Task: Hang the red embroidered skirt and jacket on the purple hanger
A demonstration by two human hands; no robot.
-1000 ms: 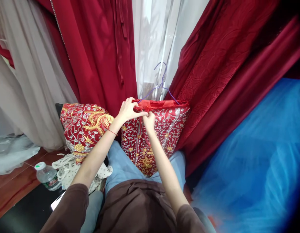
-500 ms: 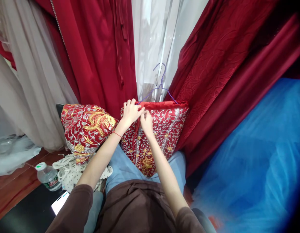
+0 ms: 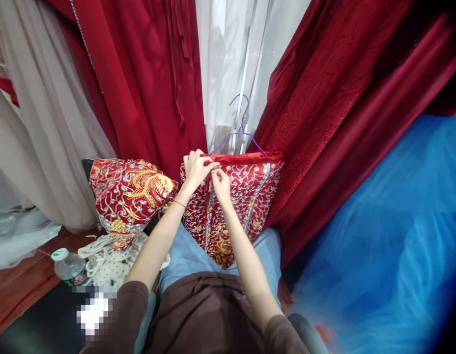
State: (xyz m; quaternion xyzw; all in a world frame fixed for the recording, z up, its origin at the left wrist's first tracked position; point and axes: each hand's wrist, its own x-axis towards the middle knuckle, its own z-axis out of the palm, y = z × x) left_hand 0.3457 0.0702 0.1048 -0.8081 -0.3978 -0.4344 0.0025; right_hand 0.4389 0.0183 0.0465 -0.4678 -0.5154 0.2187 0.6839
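A red embroidered skirt [image 3: 246, 196], patterned in silver and gold, lies across my lap with a plain red band [image 3: 250, 158] along its top. The purple clothes hanger [image 3: 243, 123] rises from behind that band. My left hand [image 3: 197, 168] is closed over the band's left part, thumb reaching right. Just below the thumb tip, my right hand [image 3: 220, 184] pinches at the skirt's front seam under the band; the exact bit between the fingertips is hidden. To the left, a matching red and gold embroidered piece [image 3: 128, 196] hangs over something dark.
Dark red gowns [image 3: 150, 73] hang ahead on both sides of white fabric [image 3: 222, 59]. Blue tulle [image 3: 390, 236] spreads at right, pale tulle [image 3: 54, 123] at left. A water bottle [image 3: 69, 267] and a white dotted cloth [image 3: 110, 265] sit at lower left beside a blurred-out bright patch.
My right hand has shifted slightly left and down along the seam, its fingers still pinched. The left hand stays on the band. The whole view has moved a little.
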